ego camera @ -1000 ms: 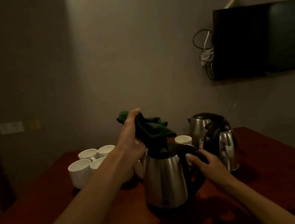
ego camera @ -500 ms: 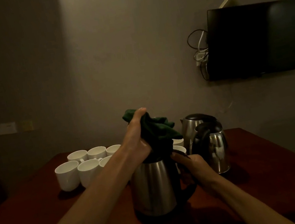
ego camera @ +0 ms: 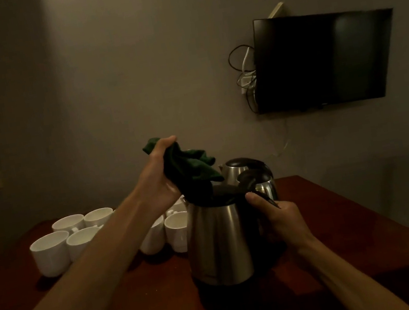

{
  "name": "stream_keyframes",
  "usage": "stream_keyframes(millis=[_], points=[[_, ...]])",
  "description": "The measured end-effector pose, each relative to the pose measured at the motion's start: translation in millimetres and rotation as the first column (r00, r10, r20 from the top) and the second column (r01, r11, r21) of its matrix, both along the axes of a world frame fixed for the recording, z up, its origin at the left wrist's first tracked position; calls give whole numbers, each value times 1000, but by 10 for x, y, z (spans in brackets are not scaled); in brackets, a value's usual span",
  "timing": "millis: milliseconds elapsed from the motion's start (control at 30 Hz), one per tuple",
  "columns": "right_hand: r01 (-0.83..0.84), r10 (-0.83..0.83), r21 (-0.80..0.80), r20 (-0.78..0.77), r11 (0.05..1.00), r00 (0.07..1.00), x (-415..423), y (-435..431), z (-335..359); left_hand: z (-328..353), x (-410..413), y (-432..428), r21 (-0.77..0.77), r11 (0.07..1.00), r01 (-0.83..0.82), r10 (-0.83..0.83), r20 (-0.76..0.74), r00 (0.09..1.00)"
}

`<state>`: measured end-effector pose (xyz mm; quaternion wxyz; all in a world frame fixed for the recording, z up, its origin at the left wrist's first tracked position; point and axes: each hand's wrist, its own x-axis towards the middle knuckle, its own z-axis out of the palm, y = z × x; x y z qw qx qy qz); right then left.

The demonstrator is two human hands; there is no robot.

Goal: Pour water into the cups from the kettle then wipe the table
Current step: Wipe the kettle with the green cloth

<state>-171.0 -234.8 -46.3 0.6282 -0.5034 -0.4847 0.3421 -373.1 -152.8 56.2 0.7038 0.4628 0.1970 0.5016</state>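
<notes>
Both reach forward: left hand clutches cloth, right hand grips kettle.

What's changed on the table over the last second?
The right hand has gone from lying over the handle of the near kettle to gripping it, thumb on top. Whether the kettle itself shifted is unclear, since the camera moved. The left hand still holds the green cloth over its lid; cups and back kettles stayed put.

Left hand raised, right hand lower (both gripping).
</notes>
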Motion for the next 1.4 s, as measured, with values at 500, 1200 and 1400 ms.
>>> stream_keyframes(millis=[500, 1200, 1400], points=[[329, -321, 98, -87, 939, 943, 1146, -738, 418, -133, 367, -57, -35, 999, 31, -32, -10, 999], [707, -695, 58, -142, 705, 705, 1668, 412, -65, -480, 620, 521, -138, 990, -10, 2, -54, 999], [719, -714, 51, -92, 693, 694, 1672, 385, -102, -508, 1052, 422, -120, 988, 93, -107, -113, 988]])
